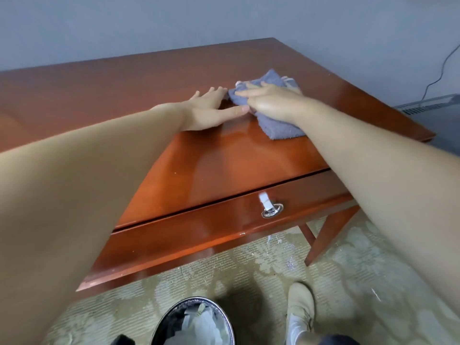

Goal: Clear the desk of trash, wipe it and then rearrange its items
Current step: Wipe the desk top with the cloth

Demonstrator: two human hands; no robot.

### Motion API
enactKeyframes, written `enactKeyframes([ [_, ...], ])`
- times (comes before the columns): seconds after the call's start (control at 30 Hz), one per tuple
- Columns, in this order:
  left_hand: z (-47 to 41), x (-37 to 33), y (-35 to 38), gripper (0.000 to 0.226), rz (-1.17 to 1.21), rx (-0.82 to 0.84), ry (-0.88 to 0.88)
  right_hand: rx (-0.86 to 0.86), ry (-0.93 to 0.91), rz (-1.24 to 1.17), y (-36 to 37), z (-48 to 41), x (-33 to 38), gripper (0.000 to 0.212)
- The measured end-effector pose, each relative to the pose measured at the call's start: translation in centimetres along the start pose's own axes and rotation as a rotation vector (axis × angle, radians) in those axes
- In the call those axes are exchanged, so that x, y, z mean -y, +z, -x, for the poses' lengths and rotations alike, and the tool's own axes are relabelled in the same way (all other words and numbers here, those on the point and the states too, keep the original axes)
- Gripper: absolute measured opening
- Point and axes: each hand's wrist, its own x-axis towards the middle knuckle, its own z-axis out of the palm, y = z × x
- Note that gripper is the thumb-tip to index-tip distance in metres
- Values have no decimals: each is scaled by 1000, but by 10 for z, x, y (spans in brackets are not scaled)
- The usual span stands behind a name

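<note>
A grey-blue cloth point(276, 128) lies bunched on the glossy red-brown wooden desk point(224, 165), towards its right side. My right hand point(271, 102) lies flat on top of the cloth, fingers stretched out and pointing left. My left hand point(211, 109) rests palm down on the bare desk top just left of the cloth, fingers straight, its thumb reaching to the cloth's edge. The part of the cloth under my right palm is hidden.
The desk's front drawer has a round metal pull point(272, 210) with a white tag. A waste bin point(196, 322) with crumpled trash stands on the patterned carpet below, beside a shoe point(300, 310). A dark unit point(433, 105) and a cable point(443, 70) are at the right by the wall.
</note>
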Motion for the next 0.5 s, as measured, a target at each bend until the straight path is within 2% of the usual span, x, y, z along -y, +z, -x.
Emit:
enactKeyframes([
  [0.17, 54, 8, 3, 99, -14, 65, -22, -7, -42, 172, 23, 41, 31, 52],
  [0.3, 111, 33, 8, 98, -52, 70, -44, 19, -20, 214, 44, 70, 61, 50],
  [0.4, 160, 57, 5, 115, -70, 81, -97, 12, 27, 177, 59, 89, 92, 53],
  [0.5, 200, 81, 8, 134, -138, 107, -150, 3, -9, 176, 79, 104, 129, 56],
])
